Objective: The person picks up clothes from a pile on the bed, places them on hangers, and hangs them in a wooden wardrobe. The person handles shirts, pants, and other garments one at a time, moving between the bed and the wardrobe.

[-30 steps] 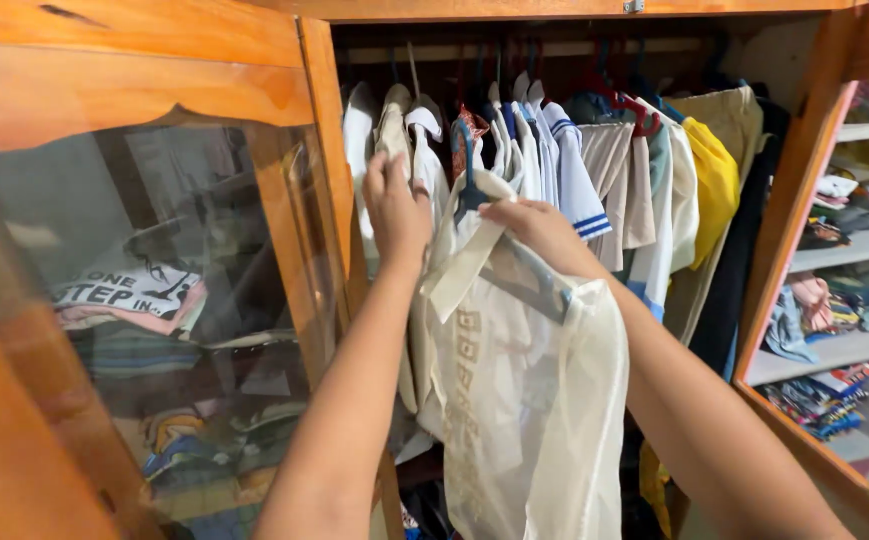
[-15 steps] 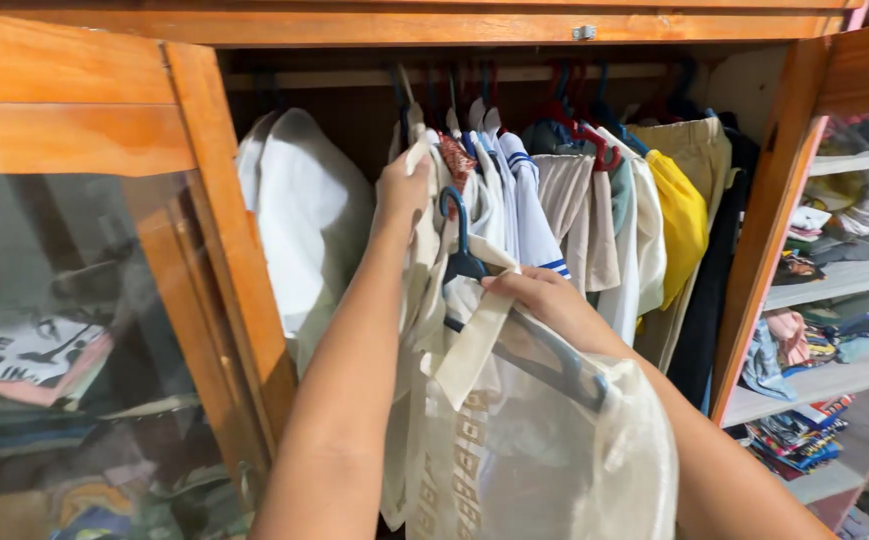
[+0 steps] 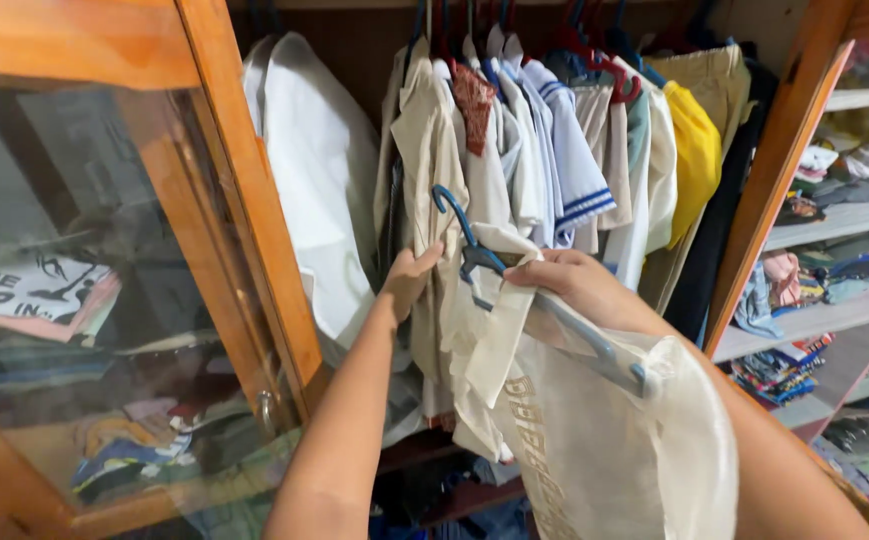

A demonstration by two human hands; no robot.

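Observation:
I stand at an open wooden wardrobe. My right hand [image 3: 566,286] grips a blue plastic hanger [image 3: 474,255] that carries a sheer cream garment [image 3: 594,440] with a woven band down its front. The hanger's hook points up, below the rail. My left hand [image 3: 409,278] presses against a beige shirt [image 3: 432,170] hanging in the row, fingers spread on its cloth. A white shirt [image 3: 314,170] hangs further left.
Several hung clothes fill the rail, among them a blue-striped white top [image 3: 574,170] and a yellow garment [image 3: 696,160]. A glass door [image 3: 104,300] with a wooden frame stands at left, folded clothes behind it. Shelves [image 3: 834,215] of folded clothes lie at right.
My left hand dropped from the top of the hanging clothes to the beige shirt's middle. The view tilted down, and the hanger with the cream garment sits lower and more to the right.

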